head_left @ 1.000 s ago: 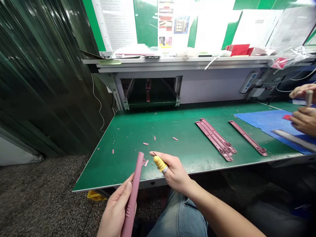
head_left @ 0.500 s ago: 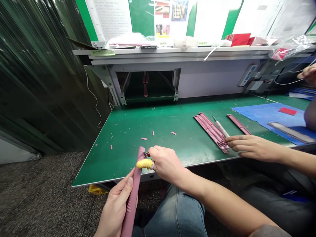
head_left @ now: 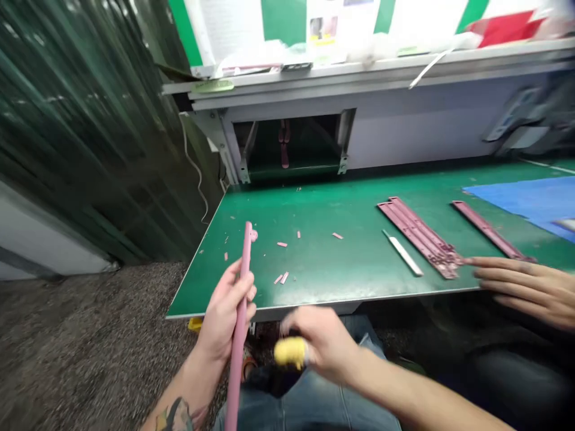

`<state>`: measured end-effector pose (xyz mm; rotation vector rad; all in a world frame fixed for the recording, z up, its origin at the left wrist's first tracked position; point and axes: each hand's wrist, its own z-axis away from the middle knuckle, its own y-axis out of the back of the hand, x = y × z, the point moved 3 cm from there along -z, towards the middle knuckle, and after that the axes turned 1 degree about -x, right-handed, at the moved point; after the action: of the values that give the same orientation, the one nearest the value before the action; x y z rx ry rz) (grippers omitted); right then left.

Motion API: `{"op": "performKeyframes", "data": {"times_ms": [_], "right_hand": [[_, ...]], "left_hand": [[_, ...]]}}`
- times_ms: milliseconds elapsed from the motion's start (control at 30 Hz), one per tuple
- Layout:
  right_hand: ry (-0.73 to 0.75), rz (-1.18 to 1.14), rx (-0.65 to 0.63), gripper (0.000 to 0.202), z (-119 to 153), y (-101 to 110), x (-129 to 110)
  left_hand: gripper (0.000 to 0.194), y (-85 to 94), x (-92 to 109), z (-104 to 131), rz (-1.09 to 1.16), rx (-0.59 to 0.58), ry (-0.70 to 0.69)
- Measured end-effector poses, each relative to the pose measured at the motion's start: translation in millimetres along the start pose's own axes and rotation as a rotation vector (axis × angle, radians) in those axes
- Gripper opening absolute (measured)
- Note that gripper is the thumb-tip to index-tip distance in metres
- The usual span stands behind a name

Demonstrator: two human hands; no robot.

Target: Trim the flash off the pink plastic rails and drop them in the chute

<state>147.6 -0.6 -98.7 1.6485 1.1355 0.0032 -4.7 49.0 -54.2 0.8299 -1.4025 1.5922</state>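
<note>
My left hand (head_left: 229, 308) is wrapped round a long pink plastic strip (head_left: 239, 341), which stands tilted up at the front left of the bench with a small round tab near its top end. My right hand (head_left: 321, 341) is apart from the strip, over my lap near the bench's front edge. A yellow cover (head_left: 291, 352) sits on one of its fingers. Its fingers are curled and smeared by motion; a thin blurred thing shows at the fingertips, too unclear to name. Small pink scraps (head_left: 283, 278) lie on the green bench top beyond.
Several pink strips (head_left: 417, 233) lie together on the bench, a white-handled tool (head_left: 404, 254) beside them. Another pink strip (head_left: 487, 227) lies further right. A co-worker's hand (head_left: 530, 287) reaches in at the right. A blue sheet (head_left: 530, 194) covers the far right.
My right hand has moved off the strip, down and towards me. The strip stands more upright in my left hand. The co-worker's hand has let go of the white-handled tool. The view has shifted.
</note>
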Motion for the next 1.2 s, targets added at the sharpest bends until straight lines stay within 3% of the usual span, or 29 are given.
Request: {"op": "performKeyframes", "data": {"times_ms": [100,200,300,400,600,700,800,933,1033,1100,1200], "right_hand": [[-0.144,0.027,0.161,0.040,-38.4,39.5,35.9],[-0.183,0.136,0.141,0.039,-59.1,61.1,48.3],[-0.194,0.220,0.099,0.038,-64.1,67.2,44.7],[-0.174,0.282,0.056,0.042,-63.2,70.4,37.7],[-0.147,0.357,0.039,0.048,-60.3,80.0,27.2],[-0.131,0.391,-0.003,0.041,-54.9,72.5,14.1],[-0.029,0.334,-0.092,0.030,-37.1,49.0,-12.3],[0.162,0.215,-0.291,0.014,12.8,2.6,-54.8],[0.253,0.118,-0.475,0.018,43.7,-21.6,-60.5],[0.141,0.022,-0.446,0.030,42.5,-18.1,-45.0],[-0.149,-0.249,-0.170,0.038,17.4,11.9,-13.5]], "left_hand": [[0.039,1.1,-22.2,13.2,-0.065,-0.011,0.083],[0.052,-2.2,-37.8,26.1,-0.139,0.021,0.149],[0.058,-5.4,-43.2,34.6,-0.125,0.027,0.195],[0.049,-4.3,-42.4,37.0,-0.036,0.048,0.230],[0.035,-13.0,-32.3,38.7,0.071,0.006,0.163],[0.029,-21.2,-24.2,36.0,0.072,-0.014,0.079],[0.028,-22.6,-14.9,21.5,0.084,0.015,0.031],[0.026,-17.2,2.9,-12.3,0.143,0.027,-0.075],[0.024,-11.3,12.6,-32.3,0.213,0.022,-0.121],[0.024,-7.8,12.7,-38.0,0.251,0.007,-0.111],[0.025,-4.0,4.4,-37.5,0.295,-0.023,-0.058]]}}
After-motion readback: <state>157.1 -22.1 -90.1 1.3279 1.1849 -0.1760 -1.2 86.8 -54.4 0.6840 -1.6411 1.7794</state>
